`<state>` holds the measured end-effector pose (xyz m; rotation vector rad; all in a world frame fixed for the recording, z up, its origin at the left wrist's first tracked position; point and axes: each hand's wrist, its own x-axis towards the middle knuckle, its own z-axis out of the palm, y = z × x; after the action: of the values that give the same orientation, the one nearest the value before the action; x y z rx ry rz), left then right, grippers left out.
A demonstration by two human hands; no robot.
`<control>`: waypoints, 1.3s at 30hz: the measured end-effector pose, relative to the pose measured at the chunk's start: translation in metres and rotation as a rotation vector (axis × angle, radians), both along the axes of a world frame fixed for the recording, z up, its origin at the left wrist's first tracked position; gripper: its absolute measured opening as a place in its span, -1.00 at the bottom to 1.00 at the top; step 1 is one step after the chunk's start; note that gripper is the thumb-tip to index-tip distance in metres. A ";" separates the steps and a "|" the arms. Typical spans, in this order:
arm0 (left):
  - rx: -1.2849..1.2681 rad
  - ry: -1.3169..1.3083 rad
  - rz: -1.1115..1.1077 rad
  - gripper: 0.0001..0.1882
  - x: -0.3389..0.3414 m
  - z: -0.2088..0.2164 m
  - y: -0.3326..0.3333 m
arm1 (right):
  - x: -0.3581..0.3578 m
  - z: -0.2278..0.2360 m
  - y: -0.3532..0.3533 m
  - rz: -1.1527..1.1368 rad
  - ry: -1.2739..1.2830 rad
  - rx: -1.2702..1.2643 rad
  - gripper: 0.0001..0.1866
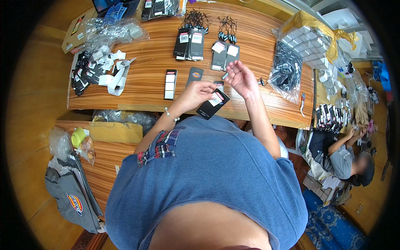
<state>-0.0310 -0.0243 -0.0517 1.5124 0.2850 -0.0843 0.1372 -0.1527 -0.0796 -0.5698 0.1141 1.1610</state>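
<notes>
Left hand [200, 92] pinched shut on a black hang tag [212, 104] with a small white sticker, held above the near edge of the wooden table [146, 62], tag tilted with its lower corner toward the body. Beaded bracelet [170, 115] on the left wrist. Right hand [241, 77] raised just beside the left, fingers half curled, thumb and forefinger pinching a small pale piece [225, 76] at their tips; too small to tell what kind.

Just beyond the hands, on the table: a long black card with white panels [170, 84], a dark tag with an orange mark [195, 75], and another dark tag [218, 85] partly hidden behind the left hand. Farther back, two stacks of black tags [189, 43] with white labels, a second pair of tags [225, 55], and bunches of black strings [196, 18] behind them. To the right, a clear plastic bag of dark items [285, 71] and a larger bag of white boxes tied with yellow ribbon [310, 37]. To the left, loose white strips and black tags [100, 68], plus crumpled clear wrappers [110, 31].

Below left, a lower bench [104, 160] bearing a brown envelope [116, 132] and a grey garment [71, 196]. At far right, another person [348, 156] seated at a separate table among more tags.
</notes>
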 end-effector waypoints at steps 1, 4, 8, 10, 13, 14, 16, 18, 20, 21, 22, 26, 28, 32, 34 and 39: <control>0.010 0.000 0.003 -0.73 0.000 0.000 0.000 | 0.009 -0.004 -0.001 -0.015 0.014 0.053 -0.86; -0.019 0.050 0.040 -0.73 0.000 -0.005 0.001 | 0.014 0.011 0.003 -0.134 0.046 0.082 -0.85; -0.018 -0.049 0.188 -0.73 0.001 0.003 0.004 | 0.018 0.029 0.002 -0.141 -0.069 0.198 -0.84; -0.025 -0.229 0.361 -0.74 0.004 0.001 0.006 | 0.014 0.040 -0.001 -0.154 -0.239 0.152 -0.84; 0.045 -0.286 0.438 -0.70 0.008 0.011 0.014 | -0.008 0.062 -0.002 -0.101 -0.602 -0.116 -0.82; 0.085 -0.292 0.462 -0.69 0.010 0.016 0.015 | -0.015 0.065 -0.001 -0.067 -0.715 -0.205 -0.82; 0.055 -0.313 0.472 -0.68 0.012 0.028 0.014 | -0.025 0.065 0.000 0.004 -0.851 -0.310 -0.82; 0.046 -0.338 0.480 -0.67 0.012 0.031 0.013 | -0.043 0.078 0.007 0.004 -1.022 -0.385 -0.83; 0.052 -0.364 0.479 -0.67 0.013 0.032 0.012 | -0.047 0.071 0.010 0.021 -1.069 -0.340 -0.84; 0.087 -0.363 0.484 -0.67 0.013 0.032 0.012 | -0.049 0.064 0.012 0.010 -1.073 -0.309 -0.84; 0.123 -0.362 0.488 -0.68 0.012 0.032 0.012 | -0.050 0.060 0.013 -0.001 -1.078 -0.278 -0.84; 0.202 -0.389 0.526 -0.70 0.011 0.037 0.009 | -0.052 0.061 0.016 0.022 -1.052 -0.282 -0.85; 0.248 -0.420 0.523 -0.70 0.010 0.037 0.009 | -0.052 0.070 0.012 0.023 -1.066 -0.332 -0.85; 0.318 -0.438 0.510 -0.69 0.010 0.035 0.013 | -0.053 0.071 0.016 -0.060 -1.083 -0.325 -0.84; 0.386 -0.437 0.487 -0.68 0.008 0.038 0.014 | -0.049 0.066 0.018 -0.059 -1.154 -0.325 -0.85; 0.393 -0.456 0.508 -0.66 0.010 0.038 0.016 | -0.051 0.075 0.020 -0.004 -1.211 -0.375 -0.84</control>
<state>-0.0210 -0.0087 -0.0133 1.7489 0.3193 0.7491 0.0863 -0.1329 -0.0046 -1.5120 -0.7173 0.6298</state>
